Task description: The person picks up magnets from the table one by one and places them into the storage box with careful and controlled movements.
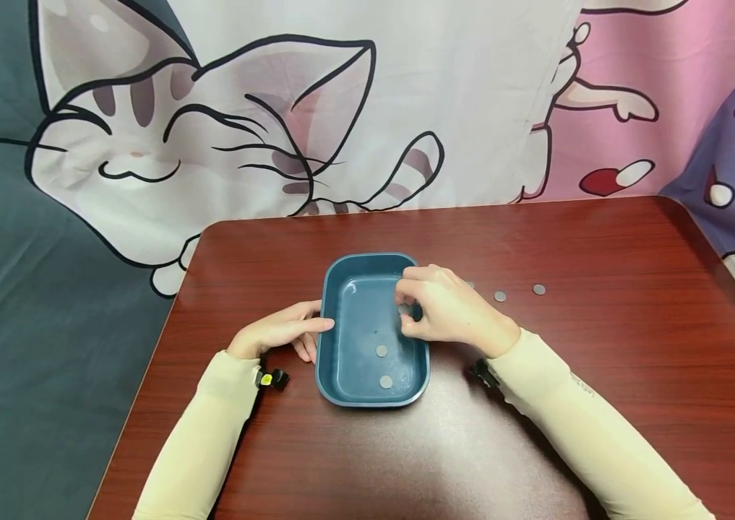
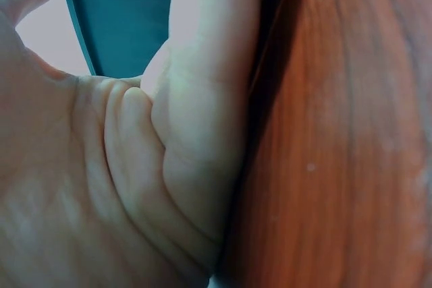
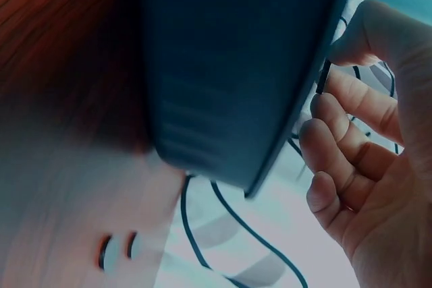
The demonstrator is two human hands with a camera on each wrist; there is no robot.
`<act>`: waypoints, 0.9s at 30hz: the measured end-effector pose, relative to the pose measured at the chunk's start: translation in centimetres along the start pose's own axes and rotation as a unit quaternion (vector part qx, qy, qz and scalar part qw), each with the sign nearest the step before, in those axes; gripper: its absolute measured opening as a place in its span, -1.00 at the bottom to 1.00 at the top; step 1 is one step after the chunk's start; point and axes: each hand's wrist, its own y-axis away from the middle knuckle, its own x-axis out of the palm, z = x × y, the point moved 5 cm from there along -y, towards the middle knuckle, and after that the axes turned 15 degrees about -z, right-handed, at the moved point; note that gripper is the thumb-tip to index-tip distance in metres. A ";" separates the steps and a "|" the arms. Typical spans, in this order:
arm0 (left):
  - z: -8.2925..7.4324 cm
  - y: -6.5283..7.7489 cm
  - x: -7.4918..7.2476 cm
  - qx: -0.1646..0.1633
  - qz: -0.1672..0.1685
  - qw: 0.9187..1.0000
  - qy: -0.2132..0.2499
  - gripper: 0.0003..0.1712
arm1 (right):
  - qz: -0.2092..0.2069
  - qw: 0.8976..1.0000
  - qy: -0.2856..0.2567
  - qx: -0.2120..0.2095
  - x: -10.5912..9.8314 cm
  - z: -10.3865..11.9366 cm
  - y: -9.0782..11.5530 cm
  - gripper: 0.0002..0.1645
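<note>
A blue rectangular tray (image 1: 354,318) with rounded corners and raised walls sits on the table. My left hand (image 1: 285,331) grips its left side, thumb over the rim and fingers against the outer wall. Between right thumb and index finger my right hand (image 1: 448,303) pinches a grey coin (image 3: 323,77), held on edge beside the tray's right rim. Two coins lie flat on the tray floor, one coin (image 1: 381,351) near the middle and another coin (image 1: 386,382) by the near end. The remaining right fingers are loosely curled in the right wrist view.
On the reddish-brown wooden table (image 1: 601,361), right of the tray, lie a grey coin (image 1: 500,296), a farther coin (image 1: 539,289) and one partly hidden behind the right hand. A cat-printed cloth (image 1: 471,94) hangs behind the table's back edge.
</note>
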 end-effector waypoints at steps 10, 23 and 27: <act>0.0 0.1 -0.1 -0.008 -0.006 1.000 -0.006 -0.39 | 0.038 0.999 -0.012 -0.032 3.4 0.9 -1.0 -0.88; 0.1 -0.1 -0.1 -0.006 -0.003 1.000 -0.003 -0.41 | 0.114 0.991 0.061 -0.031 6.9 0.3 -1.5 -0.89; 0.2 0.0 -0.3 -0.006 -0.006 1.000 -0.006 -0.42 | 0.139 0.986 0.082 -0.035 7.7 0.3 -1.4 -0.84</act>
